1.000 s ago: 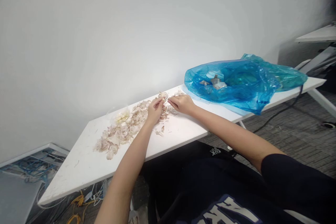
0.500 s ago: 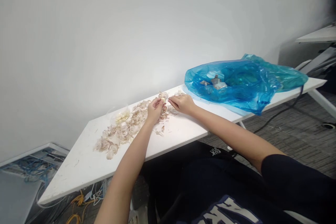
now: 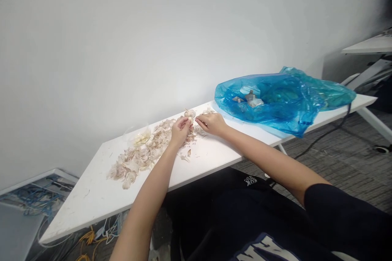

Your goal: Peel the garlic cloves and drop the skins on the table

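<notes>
Pale garlic clove (image 3: 190,120), pinched in left fingers (image 3: 183,122), right fingers (image 3: 201,121) bunched nearby

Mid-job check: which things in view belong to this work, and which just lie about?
In the work: left hand, clove it pinches, right hand, bulb, skins, table; probably pale cloves.

Lying about: yellow cables, blue cables; perhaps blue bag, role unclear.

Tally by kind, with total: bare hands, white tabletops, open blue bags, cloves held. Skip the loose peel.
Bare hands: 2 (left hand, right hand)
White tabletops: 2 (near tabletop, far tabletop)
Open blue bag: 1
Pale clove in the left fingers: 1
Total: 6
</notes>
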Tool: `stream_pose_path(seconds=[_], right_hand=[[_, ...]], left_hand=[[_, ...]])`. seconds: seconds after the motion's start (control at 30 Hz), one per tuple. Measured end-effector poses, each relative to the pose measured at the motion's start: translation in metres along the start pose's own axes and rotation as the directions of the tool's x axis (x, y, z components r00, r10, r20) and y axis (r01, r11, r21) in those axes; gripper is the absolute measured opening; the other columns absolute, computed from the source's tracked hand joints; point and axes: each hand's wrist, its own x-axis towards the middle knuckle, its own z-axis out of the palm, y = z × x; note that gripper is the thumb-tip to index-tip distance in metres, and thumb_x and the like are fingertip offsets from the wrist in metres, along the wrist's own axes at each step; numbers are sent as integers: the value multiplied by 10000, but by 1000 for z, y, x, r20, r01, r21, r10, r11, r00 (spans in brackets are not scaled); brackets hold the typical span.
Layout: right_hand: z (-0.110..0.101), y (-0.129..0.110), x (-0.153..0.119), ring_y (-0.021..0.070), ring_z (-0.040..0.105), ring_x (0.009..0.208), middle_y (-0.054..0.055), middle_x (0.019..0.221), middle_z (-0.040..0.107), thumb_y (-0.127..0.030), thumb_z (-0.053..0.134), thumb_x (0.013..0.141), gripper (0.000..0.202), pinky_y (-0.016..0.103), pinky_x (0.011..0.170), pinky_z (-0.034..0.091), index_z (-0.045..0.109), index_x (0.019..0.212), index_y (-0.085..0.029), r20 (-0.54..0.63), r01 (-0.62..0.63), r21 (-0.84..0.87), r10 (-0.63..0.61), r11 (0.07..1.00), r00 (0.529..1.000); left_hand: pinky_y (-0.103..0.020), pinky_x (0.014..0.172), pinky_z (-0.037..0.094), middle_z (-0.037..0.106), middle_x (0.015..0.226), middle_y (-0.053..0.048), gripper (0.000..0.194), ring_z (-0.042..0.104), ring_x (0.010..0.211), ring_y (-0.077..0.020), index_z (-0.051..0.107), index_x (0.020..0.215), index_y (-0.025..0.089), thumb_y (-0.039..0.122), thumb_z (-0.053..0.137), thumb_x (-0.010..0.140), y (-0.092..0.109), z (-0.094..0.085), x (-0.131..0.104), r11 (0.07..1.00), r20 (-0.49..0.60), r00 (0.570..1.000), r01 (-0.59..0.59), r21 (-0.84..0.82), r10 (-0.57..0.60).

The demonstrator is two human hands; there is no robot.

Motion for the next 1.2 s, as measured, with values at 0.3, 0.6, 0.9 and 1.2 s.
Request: stream_pose_path(seconds=[0.3,0.6,0.9,1.2], right_hand=[[-1,0,1,109,588,683,30,820,717,-353,353,971,391,230,586,252,705,900,-198,-2,2,12,-2,1000,1000],[-4,-2,-1,114,545,610,44,673,673,-335,390,938,394,248,573,225,681,727,-174,-3,104,21,-104,994,995],[-2,-5,3,111,595,665,19,770,713,-342,390,962,363,240,569,246,710,856,-207,15,95,137,-98,986,995],[-9,-5,17,116,583,629,20,729,692,-369,360,967,386,242,552,195,680,820,-211,106,97,163,-115,982,988]], left_hand=[[-289,684,547,687,808,-49,375,631,676,-135,693,891,148,465,732,695,5,-3,-2,1000,-6,1000,0,5,0],[-289,710,514,675,771,-32,327,617,671,-134,703,889,157,447,697,739,8,-8,-7,1000,-22,1000,16,8,-15],[-282,653,510,680,770,-44,330,598,633,-130,720,878,158,443,730,714,6,-13,-14,998,-59,996,62,-21,-63],[-309,654,538,699,786,-67,352,620,643,-150,737,885,158,461,736,704,14,-14,-21,997,-179,980,80,-20,-82]])
